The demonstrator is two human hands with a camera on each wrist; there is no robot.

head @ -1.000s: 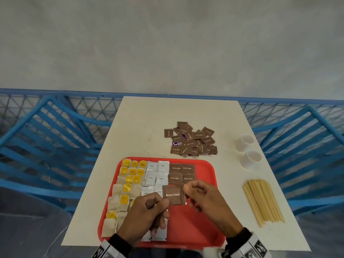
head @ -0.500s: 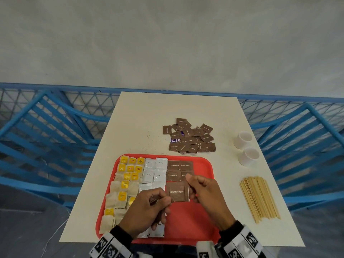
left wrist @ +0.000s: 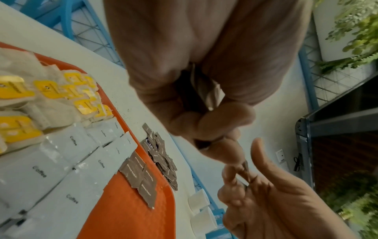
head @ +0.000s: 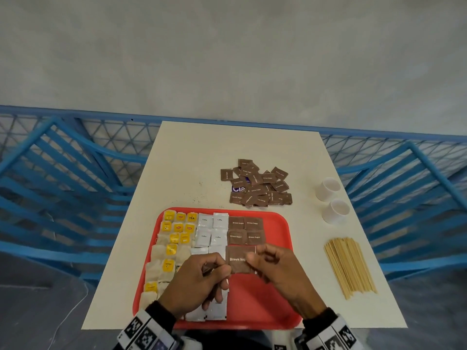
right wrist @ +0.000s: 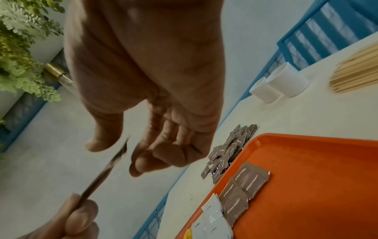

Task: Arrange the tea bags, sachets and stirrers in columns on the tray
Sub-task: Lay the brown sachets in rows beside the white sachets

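Note:
A red tray (head: 273, 294) holds columns of yellow-tagged tea bags (head: 171, 248), white coffee sachets (head: 211, 228) and a few brown sugar sachets (head: 246, 229). Just above the tray, both hands hold one brown sugar sachet (head: 237, 258). My left hand (head: 225, 267) pinches its left edge and keeps more sachets (left wrist: 204, 90) curled in the palm. My right hand (head: 252, 258) has thumb and fingers on its right side. In the right wrist view the sachet (right wrist: 106, 168) shows edge-on between that hand's thumb and fingers (right wrist: 120, 153).
A loose pile of brown sugar sachets (head: 257, 184) lies on the table beyond the tray. Two white cups (head: 336, 210) stand at the right, with a bundle of wooden stirrers (head: 350, 266) nearer me. Blue railings flank the table.
The hands stay over the same part of the tray with the sachet between them. My right thumb has slid a little leftward onto the sachet's face. The head view has shifted slightly.

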